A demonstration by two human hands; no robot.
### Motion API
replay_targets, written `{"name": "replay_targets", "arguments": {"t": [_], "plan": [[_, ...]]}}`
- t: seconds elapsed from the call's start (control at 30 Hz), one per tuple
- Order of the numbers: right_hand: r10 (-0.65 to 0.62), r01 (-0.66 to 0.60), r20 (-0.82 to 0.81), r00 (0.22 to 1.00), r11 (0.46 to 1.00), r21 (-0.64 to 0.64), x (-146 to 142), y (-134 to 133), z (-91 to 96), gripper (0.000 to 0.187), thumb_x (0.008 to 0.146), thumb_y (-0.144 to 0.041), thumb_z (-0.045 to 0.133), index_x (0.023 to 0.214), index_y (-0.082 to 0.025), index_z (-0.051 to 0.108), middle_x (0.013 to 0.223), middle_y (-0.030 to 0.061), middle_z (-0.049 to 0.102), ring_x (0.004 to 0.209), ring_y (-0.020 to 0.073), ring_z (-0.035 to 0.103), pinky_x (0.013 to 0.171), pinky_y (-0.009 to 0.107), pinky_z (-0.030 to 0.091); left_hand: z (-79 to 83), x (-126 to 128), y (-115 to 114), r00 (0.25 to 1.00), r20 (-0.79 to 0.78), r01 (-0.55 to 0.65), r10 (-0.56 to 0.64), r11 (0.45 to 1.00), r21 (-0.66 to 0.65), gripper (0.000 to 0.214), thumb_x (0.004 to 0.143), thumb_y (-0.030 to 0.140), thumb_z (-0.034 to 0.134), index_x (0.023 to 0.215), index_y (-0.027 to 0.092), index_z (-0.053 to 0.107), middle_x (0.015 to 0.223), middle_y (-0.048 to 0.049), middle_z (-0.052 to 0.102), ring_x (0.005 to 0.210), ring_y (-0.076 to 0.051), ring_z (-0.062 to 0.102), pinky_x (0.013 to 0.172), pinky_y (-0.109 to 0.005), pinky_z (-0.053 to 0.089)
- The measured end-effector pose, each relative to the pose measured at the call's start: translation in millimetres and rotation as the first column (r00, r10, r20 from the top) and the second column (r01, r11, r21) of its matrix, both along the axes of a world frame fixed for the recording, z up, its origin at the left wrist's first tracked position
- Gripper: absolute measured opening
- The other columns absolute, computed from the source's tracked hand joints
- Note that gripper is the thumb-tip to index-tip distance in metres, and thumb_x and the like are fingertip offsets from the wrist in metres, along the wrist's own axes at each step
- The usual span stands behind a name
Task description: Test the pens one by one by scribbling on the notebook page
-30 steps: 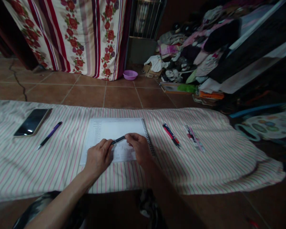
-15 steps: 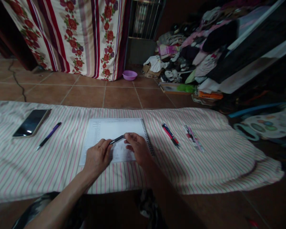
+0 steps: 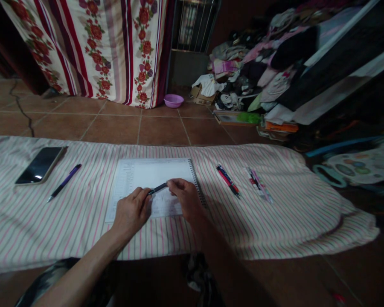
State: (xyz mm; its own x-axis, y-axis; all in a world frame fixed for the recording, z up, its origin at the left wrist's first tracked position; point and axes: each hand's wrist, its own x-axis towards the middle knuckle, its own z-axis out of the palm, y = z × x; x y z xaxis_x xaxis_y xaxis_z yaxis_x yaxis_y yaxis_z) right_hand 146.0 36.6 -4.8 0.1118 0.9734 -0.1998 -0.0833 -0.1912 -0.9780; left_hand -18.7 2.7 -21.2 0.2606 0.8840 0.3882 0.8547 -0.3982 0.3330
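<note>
A dark pen [image 3: 158, 188] is held level between both hands just above a spiral notebook [image 3: 149, 175] open on a striped cloth [image 3: 275, 217]. My left hand [image 3: 131, 212] pinches the pen's left end with closed fingers. My right hand [image 3: 186, 197] grips its right end, fingers curled. The notebook page carries faint printed lines and some writing near the hands.
On the cloth lie a phone [image 3: 40, 164] and a purple pen [image 3: 64, 182] to the left, a red and blue pen pair [image 3: 228, 181] and lighter pens [image 3: 259, 184] to the right. Beyond are tiled floor, a floral curtain [image 3: 99, 47], a purple bowl [image 3: 173, 100] and piled clothes [image 3: 259, 68].
Both hands keep the pen over the notebook; the right hand's fingers shifted slightly along it. The view drifted a little to the right.
</note>
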Motion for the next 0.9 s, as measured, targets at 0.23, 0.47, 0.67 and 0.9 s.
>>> {"name": "replay_targets", "arguments": {"t": [0.23,0.47,0.67,0.9], "plan": [[0.027,-0.027,-0.054,0.998,1.0,-0.006,-2,-1,0.3,0.022,0.062,-0.032,0.064,0.076,-0.015,0.065,0.066,-0.0005,0.059,0.063,0.0102,0.053,0.059,0.023,0.043,-0.3,0,0,1.0,-0.001,-0.02,0.02,1.0,-0.016,0.03,0.092,0.029,0.032,0.101,0.015,0.057,0.08,-0.0041,0.063,0.062,-0.016,0.062,0.052,-0.025,0.046],[0.101,-0.099,0.024,0.995,0.992,-0.075,0,-6,8.0,0.032,0.069,-0.046,0.06,0.066,-0.014,0.059,0.07,0.0033,0.06,0.061,0.0112,0.052,0.042,0.019,0.035,-1.6,-1,0,0.999,-0.025,-0.034,0.035,0.999,0.017,0.029,0.091,0.029,0.034,0.101,0.015,0.057,0.081,-0.0045,0.064,0.063,-0.016,0.062,0.052,-0.026,0.046],[0.097,-0.094,0.079,0.992,0.995,-0.042,3,-3,5.2,0.027,0.066,-0.039,0.062,0.06,-0.013,0.061,0.058,0.0017,0.058,0.052,0.0097,0.049,0.046,0.022,0.037,-1.7,0,-1,1.0,-0.027,-0.004,0.004,1.0,0.021,0.029,0.091,0.028,0.033,0.102,0.015,0.056,0.081,-0.0045,0.063,0.062,-0.016,0.062,0.051,-0.026,0.046],[0.039,-0.039,0.059,0.998,0.999,-0.009,0,-2,4.0,0.019,0.064,-0.033,0.063,0.063,-0.014,0.062,0.053,-0.0002,0.057,0.053,0.0106,0.051,0.054,0.024,0.04,0.0,1,-1,1.0,-0.016,0.004,-0.004,1.0,0.013,0.03,0.091,0.027,0.033,0.103,0.014,0.057,0.08,-0.0051,0.063,0.061,-0.016,0.061,0.05,-0.025,0.046]]}}
